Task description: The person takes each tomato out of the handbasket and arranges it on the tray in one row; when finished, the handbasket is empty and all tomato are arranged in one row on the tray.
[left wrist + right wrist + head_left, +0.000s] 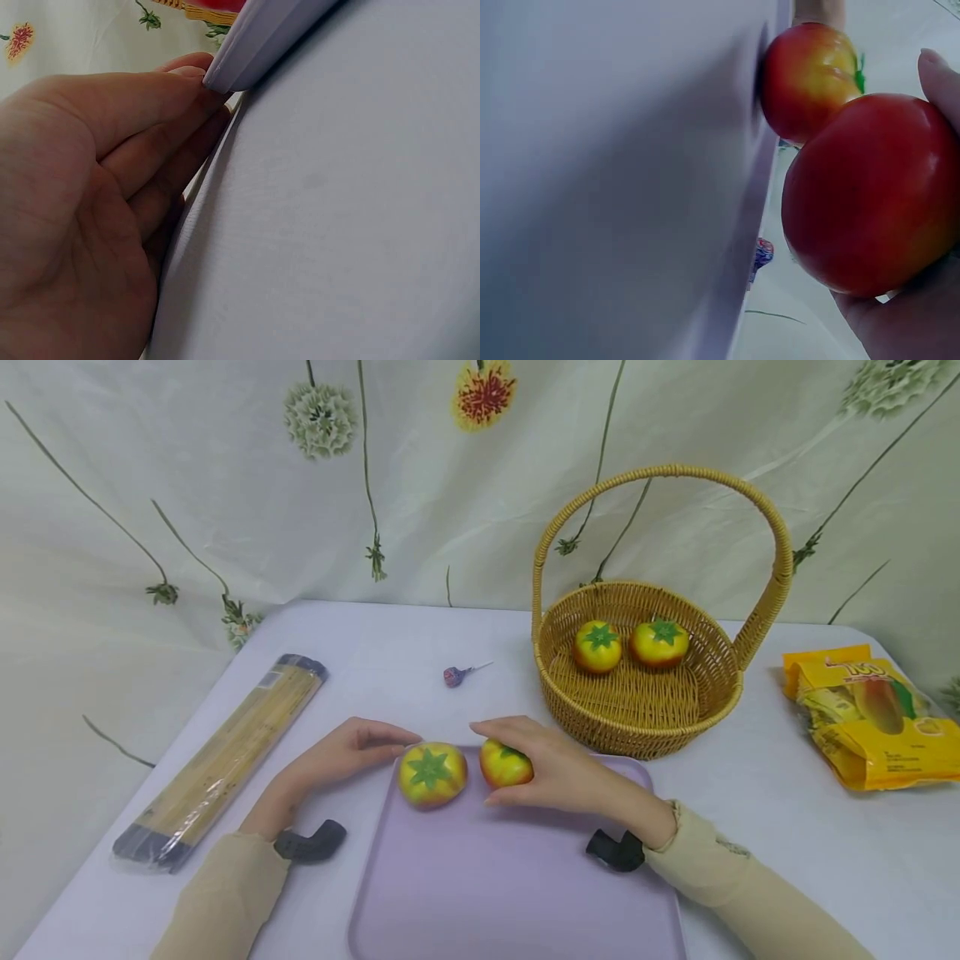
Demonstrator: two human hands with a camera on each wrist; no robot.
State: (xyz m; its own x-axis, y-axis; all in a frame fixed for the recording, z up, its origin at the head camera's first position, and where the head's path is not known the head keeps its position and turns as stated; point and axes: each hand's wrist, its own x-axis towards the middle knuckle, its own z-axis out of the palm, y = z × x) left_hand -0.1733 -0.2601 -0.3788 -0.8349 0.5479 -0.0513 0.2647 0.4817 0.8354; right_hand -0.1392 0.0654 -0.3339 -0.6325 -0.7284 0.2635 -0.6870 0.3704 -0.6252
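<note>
Gripping a tilted fruit [497, 770] in the right hand [557, 772], with green crown [513, 752] palmward. Pinching the tray edge [244, 56] with the left hand [341, 755].

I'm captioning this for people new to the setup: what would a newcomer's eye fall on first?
Probably the tall-handled basket at the back, right of centre, with two yellow-red fruits inside. Next, the purple tray in front: the right hand grips a third fruit, while a fourth fruit sits by the far left corner. Far right, a bright yellow bag stands out.
</note>
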